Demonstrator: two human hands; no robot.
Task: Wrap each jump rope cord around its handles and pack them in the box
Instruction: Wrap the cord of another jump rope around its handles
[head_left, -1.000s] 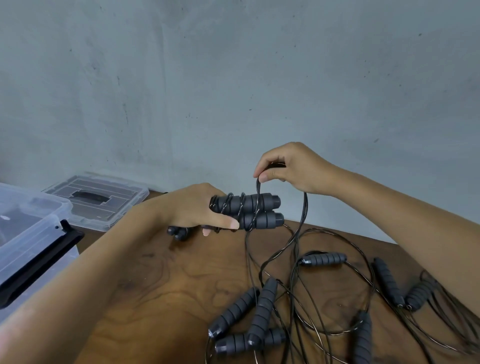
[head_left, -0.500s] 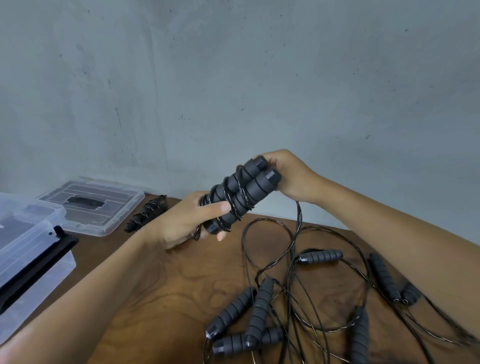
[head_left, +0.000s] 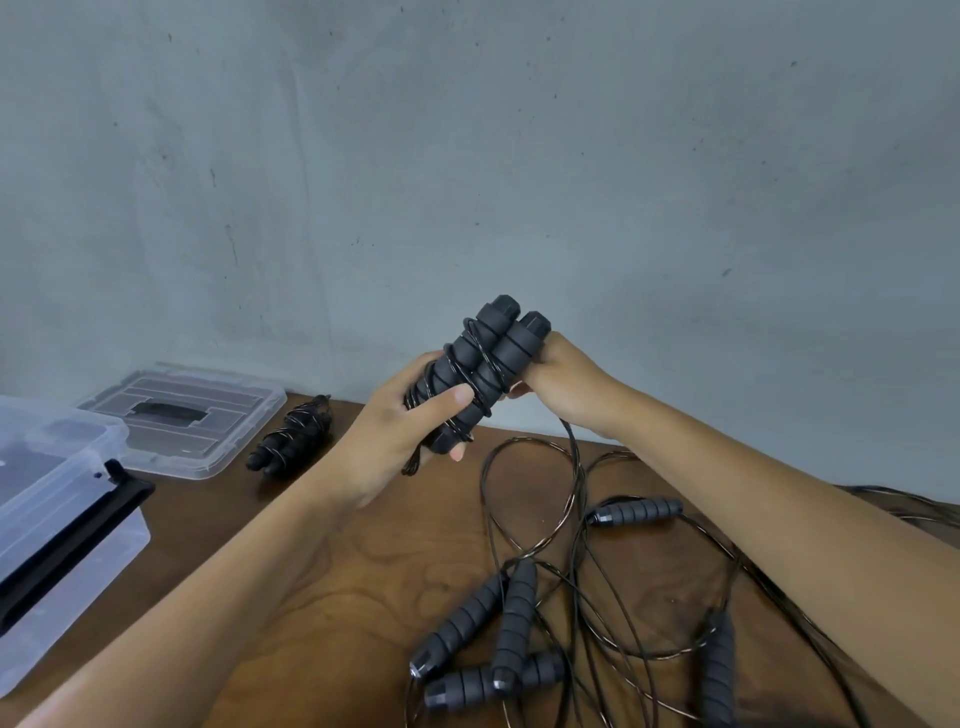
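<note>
A dark wooden table (head_left: 363, 561) against a grey wall (head_left: 467, 156) carries a clear plastic box (head_left: 62, 499) at its left edge, the box's clear lid (head_left: 197, 415) lying flat behind it, and a tangle of loose jump ropes (head_left: 545, 623) with grey foam handles at the near right. An already wrapped jump rope bundle (head_left: 291, 439) lies on the table just right of the lid. Above the table, the left hand (head_left: 395, 436) is clamped around the lower part of 2 paired handles (head_left: 483, 374) tilted up and partly wound with black cord (head_left: 571, 467), while the right hand (head_left: 561, 379) sits behind their upper ends touching them, its grip hidden so I cannot tell.
</note>
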